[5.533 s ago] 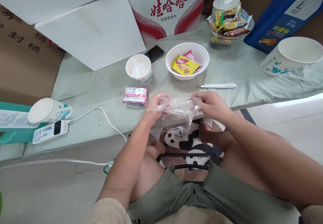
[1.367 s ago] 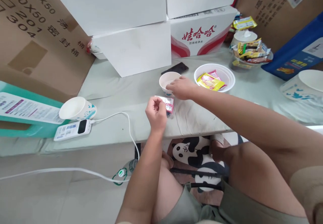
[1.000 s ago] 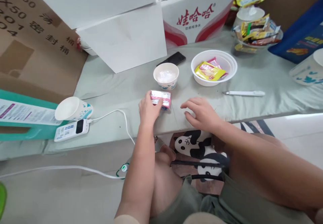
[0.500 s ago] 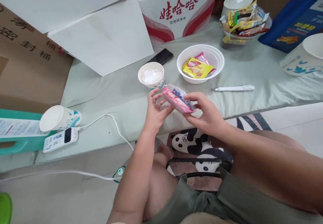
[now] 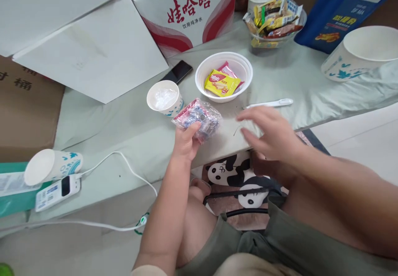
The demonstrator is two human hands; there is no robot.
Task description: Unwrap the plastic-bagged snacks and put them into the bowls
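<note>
Green cloth [image 5: 102,131]: bowl [image 5: 245,71] holds packets [image 5: 222,82], cup [image 5: 173,109] clear film [image 5: 164,98]; left grip [image 5: 185,142] pinching pack [image 5: 199,116], right grip [image 5: 273,133] spread, empty.

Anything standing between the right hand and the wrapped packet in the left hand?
Nothing visible stands between the right hand and the wrapped packet, which the left hand holds. The white bowl sits farther back, outside that gap.

The packet [image 5: 203,116] is clear, pink and blue. The counter [image 5: 124,127] is pale grey-green; the bowl [image 5: 199,76] white, the yellow wrapper [image 5: 221,83] red-marked, the pink wrapper [image 5: 228,69] plain-looking. The far box [image 5: 189,23] is white with curved red bands, the near left cup [image 5: 67,164] white with a teal pattern, the phone [image 5: 180,72] black, the floor mat [image 5: 221,173] panda-printed.
</note>
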